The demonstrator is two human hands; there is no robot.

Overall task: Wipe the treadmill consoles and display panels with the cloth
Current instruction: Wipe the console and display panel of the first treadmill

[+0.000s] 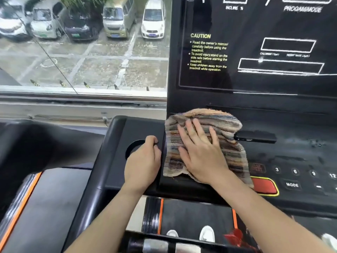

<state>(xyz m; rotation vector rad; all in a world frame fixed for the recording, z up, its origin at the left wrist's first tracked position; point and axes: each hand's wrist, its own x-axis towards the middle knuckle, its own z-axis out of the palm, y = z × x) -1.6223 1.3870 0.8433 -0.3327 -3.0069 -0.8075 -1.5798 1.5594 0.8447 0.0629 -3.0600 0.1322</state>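
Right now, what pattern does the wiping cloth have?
Thin multicoloured stripes on the folded terry cloth; head view.

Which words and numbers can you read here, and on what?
"CAUTION": yellow heading, glossy black display panel.
"Read the owner's manual…" to "…treadmill while operation.": three yellow bullets beneath.
"INCLINE %": panel top.
"MODE": black console button.
"3", "6", "9", "12": round black keys.
Blurred: remaining white panel labels, parked cars' plates.

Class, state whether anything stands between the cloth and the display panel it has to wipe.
Nothing visible does. The right hand presses the cloth on the console; only bare black surface lies between it and the display panel above.
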